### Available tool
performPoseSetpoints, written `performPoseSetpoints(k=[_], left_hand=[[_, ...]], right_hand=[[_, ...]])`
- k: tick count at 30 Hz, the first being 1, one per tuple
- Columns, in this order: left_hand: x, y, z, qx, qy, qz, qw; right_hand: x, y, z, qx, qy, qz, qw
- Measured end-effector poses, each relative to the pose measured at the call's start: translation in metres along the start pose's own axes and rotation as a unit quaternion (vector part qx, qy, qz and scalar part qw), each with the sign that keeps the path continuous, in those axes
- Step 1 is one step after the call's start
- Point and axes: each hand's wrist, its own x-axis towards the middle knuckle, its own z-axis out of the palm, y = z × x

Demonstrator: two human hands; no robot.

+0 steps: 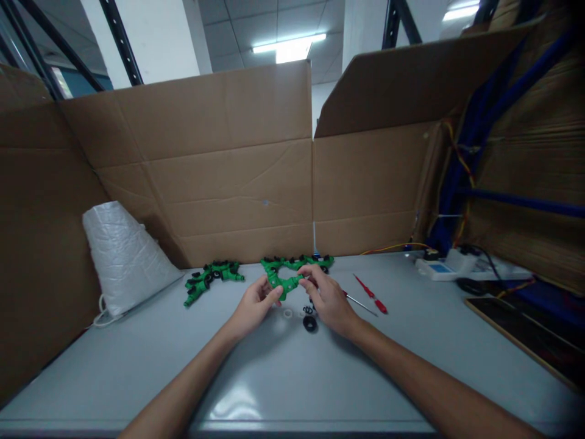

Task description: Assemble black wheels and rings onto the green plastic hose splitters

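While both forearms stretch across the grey table [283,372], the left hand [254,305] and the right hand [328,299] close their fingers on 1 green plastic fitting [287,284], each gripping an end of it just above the tabletop. Just below the fitting lie a white ring [287,313] and a black ring [309,323] (a smaller dark piece beside them is too small to tell). Behind the fitting sits a row of more green fittings [297,263]; to its left, another green cluster [208,279], and further left a white bag [123,256]. To its right lies a red screwdriver [371,294]. Cardboard walls [205,183] stand behind.
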Motion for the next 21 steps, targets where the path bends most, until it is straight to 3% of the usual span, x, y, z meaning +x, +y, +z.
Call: performPoseSetpoints(k=[6,12,17,21], left_hand=[[-0.001,0.001,0.0,0.008,-0.006,-0.034,0.999],[0.003,-0.003,-0.004,0.015,0.014,-0.022,1.0],[0.006,-0.006,-0.009,0.016,0.055,-0.022,0.998],[0.008,-0.007,-0.013,0.022,0.093,-0.022,0.995]], right_hand=[[0.0,0.003,-0.001,-0.014,-0.03,-0.047,0.998],[0.002,0.008,-0.001,-0.042,-0.067,-0.061,0.995],[0.007,0.021,-0.008,-0.078,-0.073,-0.069,0.992],[0.011,0.032,-0.022,-0.146,-0.133,-0.074,0.978]])
